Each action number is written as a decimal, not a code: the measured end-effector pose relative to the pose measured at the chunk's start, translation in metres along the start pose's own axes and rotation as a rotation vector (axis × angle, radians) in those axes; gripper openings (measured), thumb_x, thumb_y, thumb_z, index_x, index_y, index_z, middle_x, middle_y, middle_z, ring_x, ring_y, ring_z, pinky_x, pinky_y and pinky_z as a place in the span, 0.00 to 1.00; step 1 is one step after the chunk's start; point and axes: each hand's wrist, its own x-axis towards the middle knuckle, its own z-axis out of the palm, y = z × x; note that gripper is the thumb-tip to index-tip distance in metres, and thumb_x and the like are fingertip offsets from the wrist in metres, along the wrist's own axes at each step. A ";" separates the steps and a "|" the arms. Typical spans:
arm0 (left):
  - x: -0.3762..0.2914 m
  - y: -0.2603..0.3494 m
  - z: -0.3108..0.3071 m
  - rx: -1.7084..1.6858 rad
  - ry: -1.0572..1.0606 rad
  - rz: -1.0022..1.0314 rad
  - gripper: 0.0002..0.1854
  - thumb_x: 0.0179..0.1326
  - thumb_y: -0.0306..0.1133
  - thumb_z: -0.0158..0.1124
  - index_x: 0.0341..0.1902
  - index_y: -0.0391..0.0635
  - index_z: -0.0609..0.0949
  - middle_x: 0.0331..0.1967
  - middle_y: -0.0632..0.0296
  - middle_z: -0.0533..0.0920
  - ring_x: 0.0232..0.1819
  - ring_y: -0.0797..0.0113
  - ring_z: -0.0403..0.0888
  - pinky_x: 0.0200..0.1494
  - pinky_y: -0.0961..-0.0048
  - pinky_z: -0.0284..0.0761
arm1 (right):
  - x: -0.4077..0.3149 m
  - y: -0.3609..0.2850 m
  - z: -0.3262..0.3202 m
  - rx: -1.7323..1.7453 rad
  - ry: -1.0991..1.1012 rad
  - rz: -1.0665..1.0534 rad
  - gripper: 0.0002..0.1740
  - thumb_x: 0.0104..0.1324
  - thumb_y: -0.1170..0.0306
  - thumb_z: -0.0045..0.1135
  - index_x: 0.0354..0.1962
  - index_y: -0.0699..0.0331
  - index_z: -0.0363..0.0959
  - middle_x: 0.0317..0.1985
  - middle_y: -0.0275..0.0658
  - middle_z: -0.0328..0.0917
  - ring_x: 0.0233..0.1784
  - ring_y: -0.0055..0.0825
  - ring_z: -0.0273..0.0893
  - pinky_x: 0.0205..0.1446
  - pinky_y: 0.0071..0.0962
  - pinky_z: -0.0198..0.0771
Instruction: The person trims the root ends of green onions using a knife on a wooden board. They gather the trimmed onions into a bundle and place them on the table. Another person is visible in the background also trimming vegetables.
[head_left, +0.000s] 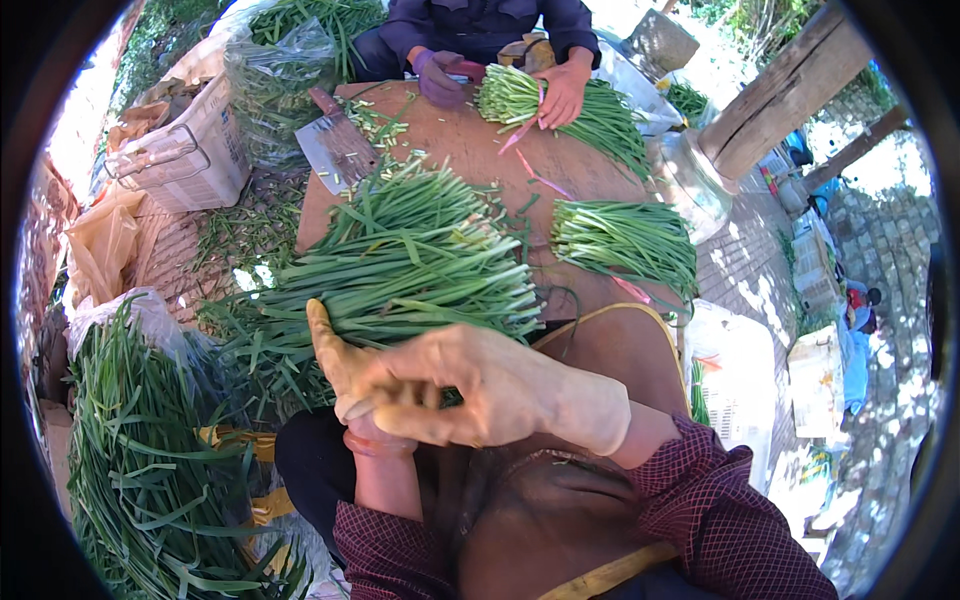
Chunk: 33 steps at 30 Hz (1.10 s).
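My left hand (339, 367), in a cream rubber glove, is raised over my lap with one finger extended; its other fingers are mostly hidden. My right hand (480, 386), gloved alike and slightly blurred, crosses over it and pinches the left glove near the cuff (379, 444). Just beyond both hands, a large loose pile of garlic chives (405, 277) lies on the round wooden board (465, 161), pale cut ends facing right. To its right rests a smaller bunch of chives (626, 240), with a pink tie (631, 289) by its lower edge.
Across the board, a person's hands (559, 94) hold another chive bunch (600, 120) with pink ribbon. A cleaver (337, 146) lies at the board's left edge. Uncut greens (150, 450) fill a bag at my left. White crates (187, 154) (731, 375) stand on both sides.
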 end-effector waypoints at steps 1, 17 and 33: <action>0.002 0.001 -0.001 0.731 -0.105 0.343 0.31 0.67 0.29 0.63 0.72 0.38 0.66 0.62 0.48 0.78 0.60 0.62 0.79 0.62 0.67 0.78 | -0.020 0.002 0.005 0.016 -0.113 0.172 0.16 0.70 0.60 0.61 0.48 0.60 0.80 0.32 0.40 0.83 0.31 0.34 0.82 0.37 0.34 0.76; -0.037 0.026 0.010 0.593 -0.085 0.060 0.38 0.70 0.63 0.53 0.76 0.52 0.65 0.72 0.54 0.68 0.69 0.48 0.70 0.60 0.37 0.74 | -0.037 0.118 -0.060 -0.257 0.258 0.481 0.34 0.68 0.41 0.58 0.58 0.60 0.76 0.54 0.49 0.82 0.58 0.49 0.78 0.60 0.42 0.74; -0.036 -0.033 0.113 2.530 -0.973 0.837 0.72 0.35 0.59 0.82 0.79 0.35 0.53 0.75 0.40 0.64 0.80 0.41 0.54 0.77 0.41 0.48 | -0.052 0.131 -0.054 -0.219 0.405 0.286 0.28 0.75 0.48 0.46 0.48 0.67 0.76 0.44 0.58 0.81 0.53 0.58 0.76 0.55 0.51 0.73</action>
